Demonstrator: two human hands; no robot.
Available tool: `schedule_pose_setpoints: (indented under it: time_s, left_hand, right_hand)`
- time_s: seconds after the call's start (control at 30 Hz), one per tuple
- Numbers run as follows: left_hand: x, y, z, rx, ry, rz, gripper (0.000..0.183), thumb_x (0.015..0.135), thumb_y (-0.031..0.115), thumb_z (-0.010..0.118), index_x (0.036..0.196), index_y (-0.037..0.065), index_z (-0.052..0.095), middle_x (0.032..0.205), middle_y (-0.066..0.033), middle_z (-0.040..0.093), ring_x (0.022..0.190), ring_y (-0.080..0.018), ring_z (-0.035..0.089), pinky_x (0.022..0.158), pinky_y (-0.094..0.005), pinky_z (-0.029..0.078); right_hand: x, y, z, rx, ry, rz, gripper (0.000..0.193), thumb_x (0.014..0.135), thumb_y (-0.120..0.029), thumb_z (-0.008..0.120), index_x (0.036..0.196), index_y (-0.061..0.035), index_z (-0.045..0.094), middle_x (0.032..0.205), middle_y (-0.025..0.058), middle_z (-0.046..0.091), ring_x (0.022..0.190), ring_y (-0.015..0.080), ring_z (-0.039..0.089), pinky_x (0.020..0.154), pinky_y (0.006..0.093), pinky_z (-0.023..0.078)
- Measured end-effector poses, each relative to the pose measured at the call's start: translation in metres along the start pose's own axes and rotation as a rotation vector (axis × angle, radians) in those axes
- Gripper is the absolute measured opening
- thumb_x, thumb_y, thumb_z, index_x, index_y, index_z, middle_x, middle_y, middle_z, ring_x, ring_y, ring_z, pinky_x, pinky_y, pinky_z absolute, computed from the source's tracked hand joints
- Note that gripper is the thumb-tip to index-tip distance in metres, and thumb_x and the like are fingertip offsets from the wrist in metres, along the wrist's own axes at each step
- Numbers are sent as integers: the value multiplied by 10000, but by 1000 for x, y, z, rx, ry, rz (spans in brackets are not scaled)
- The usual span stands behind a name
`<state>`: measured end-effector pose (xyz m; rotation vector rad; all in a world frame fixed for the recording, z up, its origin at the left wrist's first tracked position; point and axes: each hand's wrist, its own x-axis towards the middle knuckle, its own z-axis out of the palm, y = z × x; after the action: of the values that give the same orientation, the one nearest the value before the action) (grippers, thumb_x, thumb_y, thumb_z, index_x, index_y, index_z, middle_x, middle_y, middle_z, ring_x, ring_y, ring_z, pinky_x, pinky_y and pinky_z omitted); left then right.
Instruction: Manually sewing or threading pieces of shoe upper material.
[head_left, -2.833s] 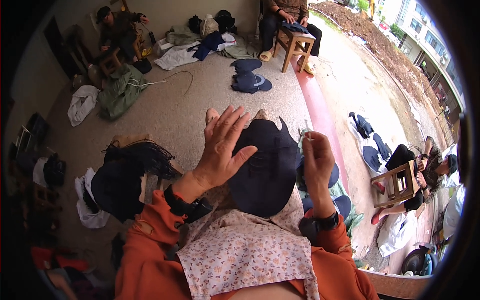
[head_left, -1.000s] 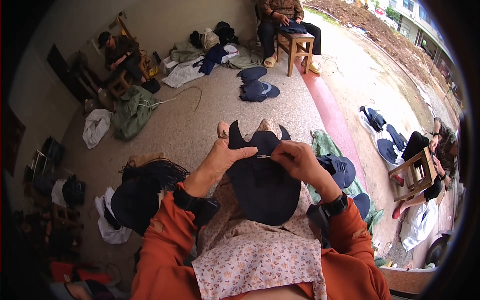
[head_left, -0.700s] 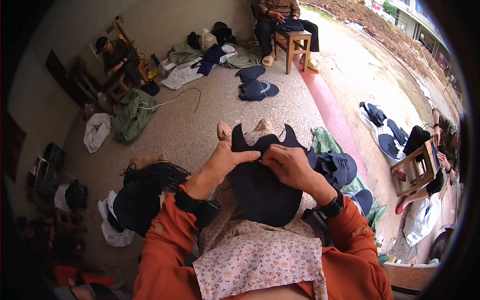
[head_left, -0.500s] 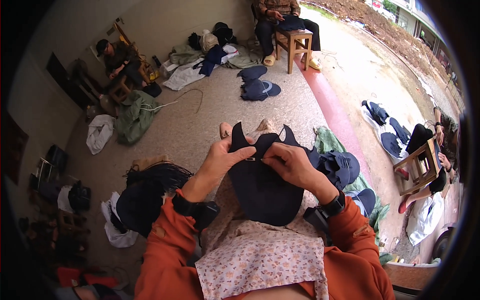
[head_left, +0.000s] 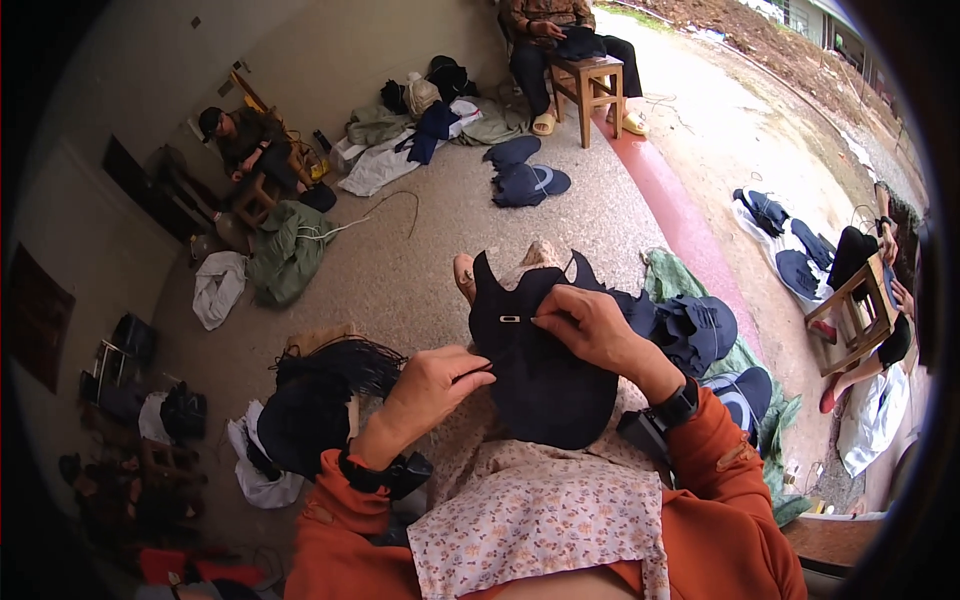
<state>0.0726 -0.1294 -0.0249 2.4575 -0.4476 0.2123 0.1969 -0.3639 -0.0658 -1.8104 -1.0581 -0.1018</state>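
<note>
A dark navy cap piece [head_left: 550,400], rounded at its near end and with two pointed tips at its far end, lies over my lap. A small pale-edged rectangular slot [head_left: 510,319] shows on it. My right hand [head_left: 605,335] is closed in a pinch against the cloth just right of the slot; what its fingertips hold is hidden. To the left of the piece, my left hand [head_left: 430,390] is closed, thumb against fingers. Something thin and dark shows between them, too small to name. A floral apron [head_left: 540,520] covers my lap.
Dark cords [head_left: 350,360] lie beside a black bundle [head_left: 300,425] on my left. Navy caps [head_left: 700,330] rest on green cloth at my right. More caps [head_left: 530,185] lie ahead on the floor. Several people sit around, one at a wooden stool [head_left: 590,85].
My left hand has let go of the cap piece's left pointed tip and moved down and toward me. My right hand stays near the slot. The view has shifted slightly.
</note>
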Motion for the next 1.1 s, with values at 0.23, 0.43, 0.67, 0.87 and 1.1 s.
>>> schedule_pose_setpoints:
  time_s: [0.23, 0.43, 0.67, 0.87, 1.1]
  left_hand:
    - [3, 8, -11, -5, -71, -12, 211, 857, 119, 736, 1020, -12, 706, 874, -117, 682, 740, -221, 658, 666, -311, 512]
    - [0, 3, -10, 159, -107, 30, 165, 843, 107, 748, 951, -12, 715, 864, -116, 685, 717, -218, 654, 648, -303, 507]
    - [31, -3, -5, -234, 80, -50, 117, 820, -1, 752, 933, -14, 726, 860, -59, 686, 731, -113, 637, 637, -248, 500]
    - [53, -22, 15, -656, 131, -196, 105, 858, -35, 716, 959, -13, 733, 896, -41, 676, 769, -79, 627, 670, -201, 516]
    - [58, -30, 15, -573, 73, -141, 90, 866, -17, 715, 955, -16, 732, 918, -48, 678, 797, -94, 646, 666, -209, 545]
  right_hand:
    - [2, -4, -2, 9, -17, 27, 144, 900, -175, 680, 926, -48, 617, 836, 130, 642, 784, 331, 657, 666, 393, 495]
    - [1, -1, -1, 17, -15, 23, 143, 903, -175, 675, 934, -46, 622, 842, 132, 646, 791, 333, 660, 669, 392, 499]
    - [4, -5, -2, 7, -45, 26, 141, 904, -177, 666, 933, -46, 623, 851, 134, 649, 810, 331, 662, 684, 397, 500]
    - [6, -6, -5, -27, -87, 37, 123, 899, -165, 655, 929, -49, 627, 855, 132, 655, 814, 335, 661, 691, 401, 501]
    - [8, -3, -6, 29, -107, 90, 127, 882, -158, 665, 929, -44, 635, 824, 138, 660, 788, 322, 662, 686, 391, 497]
